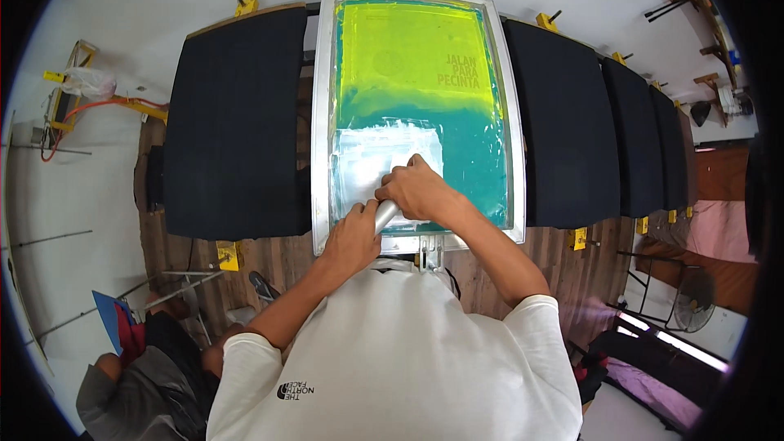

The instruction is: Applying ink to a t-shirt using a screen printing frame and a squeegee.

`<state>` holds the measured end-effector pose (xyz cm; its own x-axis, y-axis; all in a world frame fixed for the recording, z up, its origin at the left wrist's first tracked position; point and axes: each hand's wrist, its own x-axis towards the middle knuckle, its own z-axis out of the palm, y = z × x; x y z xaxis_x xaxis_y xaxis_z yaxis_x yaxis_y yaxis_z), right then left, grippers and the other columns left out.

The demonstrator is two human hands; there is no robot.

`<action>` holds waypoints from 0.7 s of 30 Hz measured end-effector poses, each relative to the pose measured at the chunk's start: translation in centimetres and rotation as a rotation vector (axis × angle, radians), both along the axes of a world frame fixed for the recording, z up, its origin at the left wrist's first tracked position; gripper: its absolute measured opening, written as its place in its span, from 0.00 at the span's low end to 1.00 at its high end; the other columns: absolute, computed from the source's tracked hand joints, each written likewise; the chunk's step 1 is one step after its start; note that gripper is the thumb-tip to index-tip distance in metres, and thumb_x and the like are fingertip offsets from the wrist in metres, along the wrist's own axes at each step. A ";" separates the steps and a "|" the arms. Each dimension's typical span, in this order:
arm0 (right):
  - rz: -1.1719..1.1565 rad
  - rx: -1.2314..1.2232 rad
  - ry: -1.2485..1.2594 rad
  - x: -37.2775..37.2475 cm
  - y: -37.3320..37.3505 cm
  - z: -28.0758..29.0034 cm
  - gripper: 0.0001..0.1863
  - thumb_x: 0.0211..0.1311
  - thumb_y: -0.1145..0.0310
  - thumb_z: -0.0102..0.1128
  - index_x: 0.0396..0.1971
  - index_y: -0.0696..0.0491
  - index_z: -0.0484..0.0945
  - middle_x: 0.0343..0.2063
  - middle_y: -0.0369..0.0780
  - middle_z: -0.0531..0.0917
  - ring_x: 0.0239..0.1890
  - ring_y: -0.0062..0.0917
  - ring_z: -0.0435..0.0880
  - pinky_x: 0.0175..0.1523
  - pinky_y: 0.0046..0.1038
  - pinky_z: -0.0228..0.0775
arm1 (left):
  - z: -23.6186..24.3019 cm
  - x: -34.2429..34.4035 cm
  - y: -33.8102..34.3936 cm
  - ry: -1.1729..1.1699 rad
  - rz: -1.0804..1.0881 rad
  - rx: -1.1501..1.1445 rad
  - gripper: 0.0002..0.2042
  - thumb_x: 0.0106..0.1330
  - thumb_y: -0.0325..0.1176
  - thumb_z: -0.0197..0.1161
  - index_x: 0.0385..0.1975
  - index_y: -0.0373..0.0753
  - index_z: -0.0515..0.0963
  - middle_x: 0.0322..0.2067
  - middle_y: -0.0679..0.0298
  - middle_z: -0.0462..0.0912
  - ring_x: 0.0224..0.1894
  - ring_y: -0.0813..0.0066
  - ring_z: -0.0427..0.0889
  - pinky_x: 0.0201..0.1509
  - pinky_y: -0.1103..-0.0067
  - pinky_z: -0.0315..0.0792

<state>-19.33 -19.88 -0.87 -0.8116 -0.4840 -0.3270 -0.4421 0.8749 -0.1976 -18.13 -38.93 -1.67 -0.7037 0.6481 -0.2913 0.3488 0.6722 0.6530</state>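
A metal-framed printing screen [323, 114] lies flat in front of me, its mesh yellow-green at the far end and teal nearer me. A patch of white ink [367, 155] is spread over the near part of the mesh. My left hand [353, 237] and my right hand [418, 189] both grip a metal-handled squeegee [387, 214] at the near edge of the screen. The squeegee's blade is hidden under my hands.
Black fabric-covered boards [237, 122] sit to the left of the screen, with several more [563, 131] in a row to the right, on a long wooden bench with yellow clamps [229, 255]. Another person [147, 384] crouches at the lower left. A fan [692, 310] stands at the right.
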 end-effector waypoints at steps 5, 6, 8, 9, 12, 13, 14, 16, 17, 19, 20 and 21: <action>-0.260 -0.136 0.013 -0.8 2.2 1.3 0.16 0.46 0.74 0.66 0.38 0.47 0.82 0.35 0.40 0.84 0.42 0.37 0.84 0.45 0.45 0.74 | 0.4 -5.6 2.1 0.152 -0.084 0.165 0.18 0.54 0.19 0.59 0.47 0.36 0.76 0.38 0.48 0.80 0.40 0.45 0.81 0.46 0.60 0.76; -0.365 -0.168 0.057 -1.0 2.4 1.1 0.18 0.44 0.75 0.66 0.39 0.49 0.82 0.35 0.42 0.84 0.42 0.39 0.84 0.45 0.46 0.75 | -0.3 -6.7 2.5 0.210 -0.118 0.240 0.17 0.54 0.18 0.58 0.45 0.36 0.77 0.38 0.48 0.81 0.41 0.45 0.81 0.47 0.60 0.76; -0.407 -0.124 0.065 -0.5 2.2 0.0 0.19 0.43 0.77 0.66 0.41 0.51 0.80 0.37 0.44 0.83 0.43 0.41 0.83 0.45 0.43 0.77 | -1.5 -7.4 3.1 0.226 -0.130 0.260 0.17 0.53 0.17 0.57 0.44 0.36 0.78 0.38 0.49 0.81 0.41 0.45 0.81 0.47 0.61 0.76; -0.457 -0.148 0.115 0.2 1.8 -0.9 0.20 0.43 0.78 0.65 0.42 0.52 0.79 0.38 0.44 0.82 0.43 0.42 0.82 0.44 0.42 0.78 | -2.4 -7.7 3.3 0.239 -0.140 0.277 0.17 0.53 0.16 0.57 0.43 0.36 0.78 0.37 0.49 0.82 0.42 0.46 0.81 0.48 0.61 0.76; -0.539 -0.223 0.208 3.8 0.0 -2.0 0.20 0.45 0.80 0.60 0.43 0.53 0.77 0.43 0.45 0.78 0.47 0.43 0.77 0.42 0.41 0.77 | -3.5 -4.3 1.9 0.286 -0.162 0.195 0.21 0.54 0.15 0.56 0.50 0.35 0.76 0.51 0.48 0.77 0.46 0.48 0.81 0.50 0.62 0.75; -0.554 -0.234 0.202 5.4 -0.8 -2.3 0.20 0.47 0.80 0.59 0.44 0.54 0.76 0.44 0.45 0.76 0.49 0.44 0.76 0.42 0.42 0.76 | -3.8 -2.6 1.1 0.335 -0.175 0.204 0.22 0.54 0.15 0.56 0.51 0.35 0.75 0.54 0.47 0.75 0.47 0.47 0.80 0.51 0.62 0.75; -0.552 -0.245 0.234 6.8 -1.8 -3.1 0.23 0.44 0.81 0.62 0.46 0.54 0.75 0.45 0.46 0.75 0.50 0.45 0.75 0.43 0.42 0.76 | -4.0 -1.1 0.1 0.386 -0.181 0.210 0.23 0.54 0.15 0.56 0.52 0.35 0.74 0.57 0.46 0.72 0.48 0.47 0.80 0.52 0.61 0.75; -0.594 -0.290 0.130 8.7 -3.3 -2.0 0.25 0.40 0.82 0.64 0.44 0.54 0.75 0.45 0.46 0.76 0.49 0.44 0.75 0.43 0.42 0.76 | -3.6 0.9 -1.4 0.357 -0.176 0.211 0.22 0.54 0.15 0.56 0.51 0.35 0.75 0.55 0.46 0.74 0.48 0.47 0.81 0.52 0.61 0.74; -0.578 -0.277 0.124 8.5 -3.3 -1.4 0.25 0.40 0.82 0.64 0.44 0.54 0.75 0.45 0.46 0.76 0.49 0.44 0.75 0.43 0.42 0.76 | -3.1 1.3 -1.7 0.331 -0.184 0.204 0.21 0.54 0.16 0.56 0.51 0.35 0.75 0.52 0.46 0.76 0.47 0.47 0.81 0.53 0.61 0.74; -0.573 -0.314 0.014 8.5 -3.3 -0.3 0.26 0.37 0.83 0.66 0.43 0.55 0.76 0.43 0.46 0.78 0.47 0.44 0.77 0.44 0.42 0.76 | -1.3 0.4 -1.3 0.166 -0.158 0.151 0.23 0.51 0.15 0.57 0.51 0.34 0.76 0.52 0.47 0.78 0.50 0.48 0.80 0.56 0.62 0.73; -0.561 -0.301 0.008 8.0 -3.0 0.1 0.26 0.37 0.83 0.66 0.43 0.55 0.76 0.43 0.46 0.78 0.47 0.44 0.77 0.44 0.42 0.76 | -0.9 -0.4 -1.1 0.006 -0.152 0.089 0.25 0.49 0.14 0.57 0.52 0.34 0.76 0.51 0.49 0.79 0.52 0.49 0.79 0.58 0.63 0.72; -0.579 -0.304 0.038 6.8 -2.6 0.6 0.24 0.38 0.83 0.64 0.41 0.55 0.77 0.41 0.46 0.79 0.46 0.45 0.77 0.46 0.42 0.76 | -1.1 -1.4 -0.8 0.091 -0.124 0.181 0.23 0.49 0.15 0.57 0.49 0.34 0.78 0.46 0.50 0.81 0.49 0.49 0.80 0.57 0.63 0.73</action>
